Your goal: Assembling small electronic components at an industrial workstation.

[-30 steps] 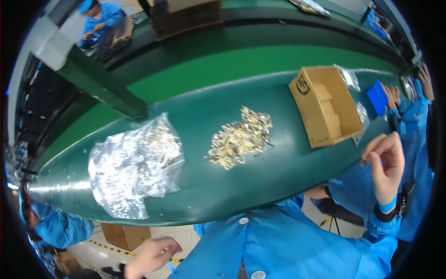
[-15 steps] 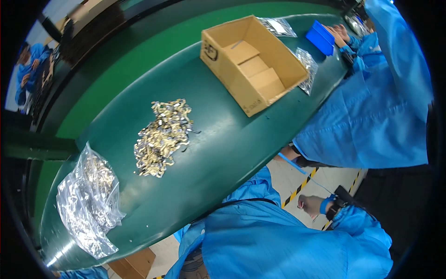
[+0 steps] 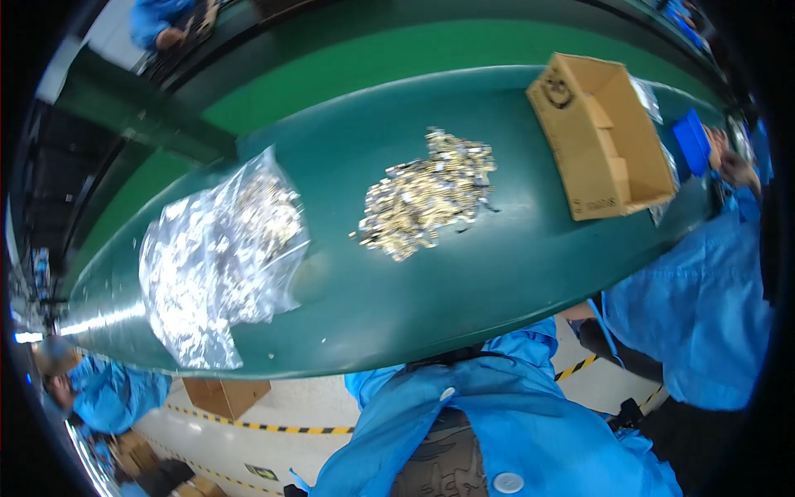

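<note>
Neither of my hands shows now; only my blue sleeves and open jacket (image 3: 546, 431) fill the lower middle. Nearest to me on the green table (image 3: 373, 306) lies a loose heap of small gold and silver metal parts (image 3: 431, 195). Left of the heap rests a clear plastic bag (image 3: 207, 273), with similar small metal parts inside its right side. An open cardboard box (image 3: 571, 157) stands at the right of the table, and its flaps are folded down inside.
At the far right a co-worker's hands (image 3: 725, 157) are at a blue bin (image 3: 691, 142). Other bags lie partly behind the box. Another person in blue (image 3: 116, 393) is at the lower left, near a cardboard box (image 3: 225, 396) below the table edge. A green post (image 3: 141, 108) rises behind.
The view has swung left, so the heap, bag and box appear farther right. My right hand, seen earlier beside my body with a blue wristband, has left the view.
</note>
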{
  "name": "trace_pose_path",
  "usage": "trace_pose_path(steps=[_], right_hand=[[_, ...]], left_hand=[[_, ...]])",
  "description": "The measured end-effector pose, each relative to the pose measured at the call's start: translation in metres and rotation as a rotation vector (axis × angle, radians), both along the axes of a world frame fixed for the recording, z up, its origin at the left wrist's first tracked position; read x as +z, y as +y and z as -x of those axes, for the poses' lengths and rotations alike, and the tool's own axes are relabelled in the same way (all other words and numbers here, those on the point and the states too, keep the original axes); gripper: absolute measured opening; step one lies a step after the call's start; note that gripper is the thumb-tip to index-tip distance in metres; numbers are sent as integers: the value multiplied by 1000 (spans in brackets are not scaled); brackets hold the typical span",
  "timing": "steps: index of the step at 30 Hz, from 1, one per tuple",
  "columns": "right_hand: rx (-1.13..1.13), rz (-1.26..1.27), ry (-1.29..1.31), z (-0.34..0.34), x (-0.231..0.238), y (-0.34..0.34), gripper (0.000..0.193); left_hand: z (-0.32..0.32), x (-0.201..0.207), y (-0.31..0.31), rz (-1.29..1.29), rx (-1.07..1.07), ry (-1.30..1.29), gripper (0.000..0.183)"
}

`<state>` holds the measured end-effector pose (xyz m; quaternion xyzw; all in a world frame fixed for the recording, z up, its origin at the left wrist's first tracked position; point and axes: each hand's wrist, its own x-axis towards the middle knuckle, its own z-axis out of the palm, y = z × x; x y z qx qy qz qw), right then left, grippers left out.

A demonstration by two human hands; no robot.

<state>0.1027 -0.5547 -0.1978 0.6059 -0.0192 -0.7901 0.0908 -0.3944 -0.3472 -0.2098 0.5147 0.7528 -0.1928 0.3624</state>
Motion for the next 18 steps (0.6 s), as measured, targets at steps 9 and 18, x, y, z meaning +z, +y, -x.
trace_pose_path(steps=[9, 18], right_hand=[[228, 46, -158, -20, 3, 49, 42], [284, 43, -169, -33, -10, 55, 44]], left_hand=[[12, -3, -34, 14, 154, -104, 38], [7, -9, -34, 22, 157, -125, 39]])
